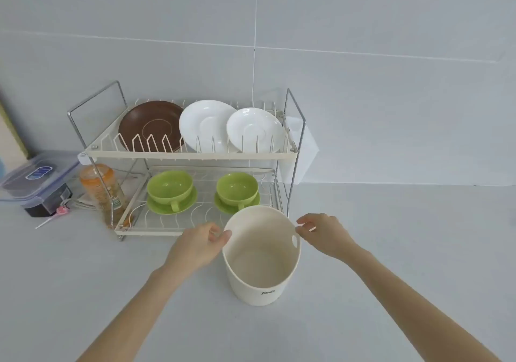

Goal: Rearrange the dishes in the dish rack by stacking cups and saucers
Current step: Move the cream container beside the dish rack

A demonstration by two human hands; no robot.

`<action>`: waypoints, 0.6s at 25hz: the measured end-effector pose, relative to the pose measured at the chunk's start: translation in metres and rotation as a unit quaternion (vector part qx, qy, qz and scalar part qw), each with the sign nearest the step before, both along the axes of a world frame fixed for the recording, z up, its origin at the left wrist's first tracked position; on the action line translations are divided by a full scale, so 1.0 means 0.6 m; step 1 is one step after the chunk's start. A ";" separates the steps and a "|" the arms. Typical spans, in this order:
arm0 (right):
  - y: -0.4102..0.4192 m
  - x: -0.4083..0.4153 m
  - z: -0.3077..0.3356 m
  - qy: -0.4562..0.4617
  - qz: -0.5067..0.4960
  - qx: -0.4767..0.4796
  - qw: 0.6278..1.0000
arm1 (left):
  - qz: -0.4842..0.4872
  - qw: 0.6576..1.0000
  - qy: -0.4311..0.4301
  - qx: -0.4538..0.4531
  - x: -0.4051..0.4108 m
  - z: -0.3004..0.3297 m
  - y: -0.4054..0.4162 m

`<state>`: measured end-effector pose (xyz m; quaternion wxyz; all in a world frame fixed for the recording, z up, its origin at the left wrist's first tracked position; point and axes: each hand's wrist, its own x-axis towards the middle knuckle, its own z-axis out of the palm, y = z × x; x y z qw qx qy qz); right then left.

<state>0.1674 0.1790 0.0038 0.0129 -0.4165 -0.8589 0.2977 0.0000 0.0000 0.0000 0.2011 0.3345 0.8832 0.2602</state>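
Note:
A two-tier wire dish rack [192, 155] stands on the grey counter. Its upper tier holds a brown saucer [149, 124] and two white saucers [205, 124] [255, 130], all leaning upright. On the lower tier a green cup [170, 187] sits on a green saucer [156, 206] at the left, and a second green cup [237, 188] sits on its green saucer [223, 205] at the right. In front of the rack stands an empty cream bucket [261, 261]. My left hand [199, 244] pinches its left rim. My right hand [324, 234] pinches its right rim by the handle hole.
Left of the rack stand an orange bottle [102, 188] and a clear lidded box [36, 177] on a dark block. A pink-tipped stick [51, 218] lies beside them. A white holder [300, 149] hangs on the rack's right side. The tiled wall is close behind.

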 end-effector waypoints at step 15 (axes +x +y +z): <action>-0.031 0.005 -0.048 0.106 -0.079 -0.047 0.990 | 0.092 0.953 -0.255 0.138 0.039 -0.047 -0.015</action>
